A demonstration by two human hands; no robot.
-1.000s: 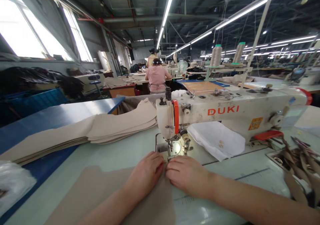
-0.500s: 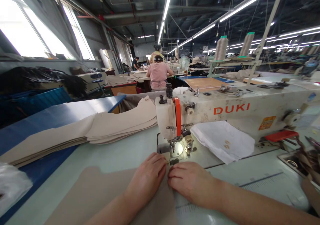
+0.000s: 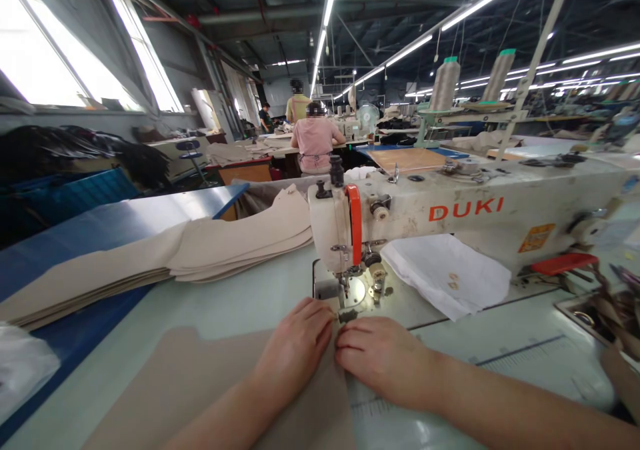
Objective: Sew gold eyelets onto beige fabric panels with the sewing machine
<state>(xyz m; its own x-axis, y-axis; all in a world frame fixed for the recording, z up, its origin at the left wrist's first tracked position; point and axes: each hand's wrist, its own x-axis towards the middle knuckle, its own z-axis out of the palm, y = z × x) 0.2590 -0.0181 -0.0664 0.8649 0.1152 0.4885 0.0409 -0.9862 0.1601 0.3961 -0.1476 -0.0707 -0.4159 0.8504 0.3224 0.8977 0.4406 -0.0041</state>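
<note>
A flat beige fabric piece (image 3: 215, 377) lies on the table, its right edge running up towards the sewing machine (image 3: 400, 203). My left hand (image 3: 297, 343) rests on this piece, fingers bent and pressed together at its edge, just short of the needle area (image 3: 345, 290). Opposite it, my right hand (image 3: 385, 360) has its fingers closed on the same edge. The fingertips of both hands nearly meet, and they partly hide the fabric between them. Whether the needle is in the fabric cannot be seen.
Left of the machine head lies a stack of beige pieces (image 3: 240, 243). A white cloth (image 3: 450, 277) sits under the machine arm. Clear plastic (image 3: 25, 363) is at the left edge, and a tray of straps (image 3: 600, 320) at the right. A seated person (image 3: 315, 143) is ahead.
My view has shifted slightly. Both hands keep their place at the fabric edge, with little visible movement. In the background, a person in yellow shows more fully behind the seated one.
</note>
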